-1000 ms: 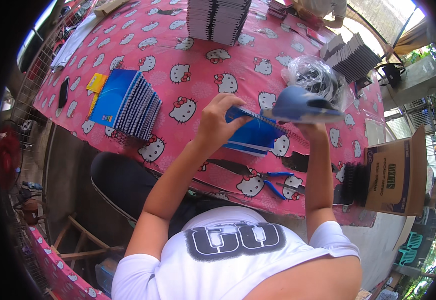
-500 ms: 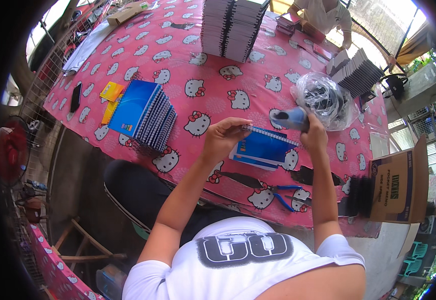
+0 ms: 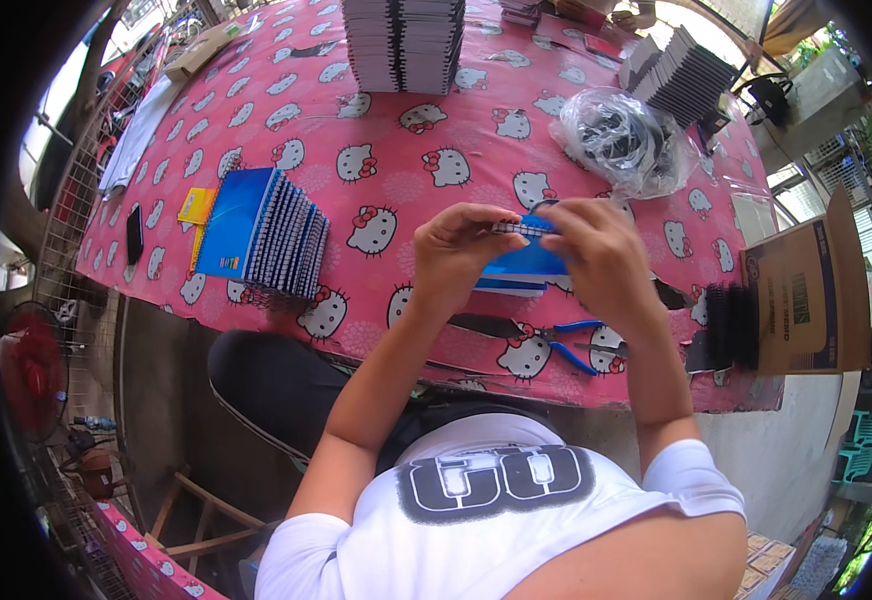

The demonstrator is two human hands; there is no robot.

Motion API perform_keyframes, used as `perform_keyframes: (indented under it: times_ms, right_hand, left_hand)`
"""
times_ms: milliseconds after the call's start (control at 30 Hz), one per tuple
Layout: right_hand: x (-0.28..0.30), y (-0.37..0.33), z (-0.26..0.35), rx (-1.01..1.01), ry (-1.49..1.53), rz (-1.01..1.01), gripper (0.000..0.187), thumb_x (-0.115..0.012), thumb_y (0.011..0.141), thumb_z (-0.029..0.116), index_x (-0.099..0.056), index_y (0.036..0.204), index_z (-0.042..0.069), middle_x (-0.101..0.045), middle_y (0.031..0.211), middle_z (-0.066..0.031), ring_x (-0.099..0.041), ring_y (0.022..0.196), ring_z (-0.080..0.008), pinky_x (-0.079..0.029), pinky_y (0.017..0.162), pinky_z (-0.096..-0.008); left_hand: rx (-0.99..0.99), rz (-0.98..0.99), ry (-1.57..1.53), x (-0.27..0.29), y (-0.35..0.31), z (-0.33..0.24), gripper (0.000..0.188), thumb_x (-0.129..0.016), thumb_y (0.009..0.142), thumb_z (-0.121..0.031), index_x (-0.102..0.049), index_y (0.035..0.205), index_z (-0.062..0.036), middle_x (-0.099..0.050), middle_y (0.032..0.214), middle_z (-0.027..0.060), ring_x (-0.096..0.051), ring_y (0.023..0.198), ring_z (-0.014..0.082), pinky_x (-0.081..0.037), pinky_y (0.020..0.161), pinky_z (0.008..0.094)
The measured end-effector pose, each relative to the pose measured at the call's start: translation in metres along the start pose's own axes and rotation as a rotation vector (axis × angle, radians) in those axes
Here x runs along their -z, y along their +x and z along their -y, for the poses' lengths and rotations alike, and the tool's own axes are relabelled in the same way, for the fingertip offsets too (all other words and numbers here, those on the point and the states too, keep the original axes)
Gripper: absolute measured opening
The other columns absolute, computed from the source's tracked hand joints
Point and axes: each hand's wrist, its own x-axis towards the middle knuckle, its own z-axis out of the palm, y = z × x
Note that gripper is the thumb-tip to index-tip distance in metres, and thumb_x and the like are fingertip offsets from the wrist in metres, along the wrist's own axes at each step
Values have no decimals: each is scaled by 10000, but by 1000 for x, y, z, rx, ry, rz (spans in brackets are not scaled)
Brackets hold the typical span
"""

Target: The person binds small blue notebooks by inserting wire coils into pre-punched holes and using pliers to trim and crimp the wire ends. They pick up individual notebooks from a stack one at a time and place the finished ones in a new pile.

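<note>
A blue-covered spiral notebook (image 3: 524,262) lies in front of me on the table, its white coil along the far edge. Another notebook's pale edge shows beneath it. My left hand (image 3: 464,248) pinches the left end of the coil between thumb and fingers. Over the right part of the same coil, my right hand (image 3: 604,258) has its fingers bent and closed at the notebook, somewhat blurred. Both hands partly cover the coil. Just nearer to me lie blue-handled pliers (image 3: 568,347), beside dark worn patches in the tablecloth.
To the left stands a stack of blue spiral notebooks (image 3: 256,235), with yellow packets (image 3: 196,207) and a phone (image 3: 135,235) beside it. A tall notebook stack (image 3: 403,45) rises at the back. Rightward are a plastic bag of black coils (image 3: 626,140), grey stacks (image 3: 684,75) and a cardboard box (image 3: 796,295).
My right hand has moved leftward onto the coil, and the blurred blue cover it held up is no longer raised. The left hand keeps its pinch. The whole view has shifted slightly.
</note>
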Motion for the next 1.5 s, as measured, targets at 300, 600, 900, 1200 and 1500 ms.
perform_keyframes:
  times_ms: [300,600,900,1200,1500]
  right_hand:
    - [-3,24,15,8,101,-165,575,-642,836,473,-556,1184,23,-566,1205,-168,-527,1146,-367,-376,964,-505]
    - [-21,-17,51,45,-100,69,719,-565,885,486,-402,1389,0,-417,1431,-212,-365,1362,-364,-209,1097,-587]
    - [2,13,41,-60,343,14,164,-622,810,10,-654,968,42,-590,809,-126,-596,781,-304,-458,691,-392]
    - [23,20,23,11,392,294,193,-693,819,167,-667,965,43,-656,872,-149,-633,809,-354,-484,675,-424]
    - [26,34,29,91,340,567,439,-791,692,297,-651,1030,53,-673,947,-156,-639,908,-348,-492,791,-435]
  left_hand:
    - [45,-92,62,1,-28,-14,186,-662,844,80,-657,1025,35,-684,953,65,-641,856,98,-529,750,215]
    - [-13,-200,234,-2,-45,-26,178,-662,866,48,-656,1043,32,-668,894,26,-604,827,63,-512,725,209]
    - [-29,-197,155,-8,-48,-30,248,-678,860,34,-666,1105,1,-672,905,29,-596,813,59,-507,712,202]
    - [-145,-129,355,-3,-49,-31,312,-701,803,85,-703,1091,-33,-652,940,30,-593,826,64,-476,662,187]
    - [-251,-59,439,-3,-50,-36,294,-690,810,92,-707,1080,-24,-643,932,42,-613,825,82,-504,716,193]
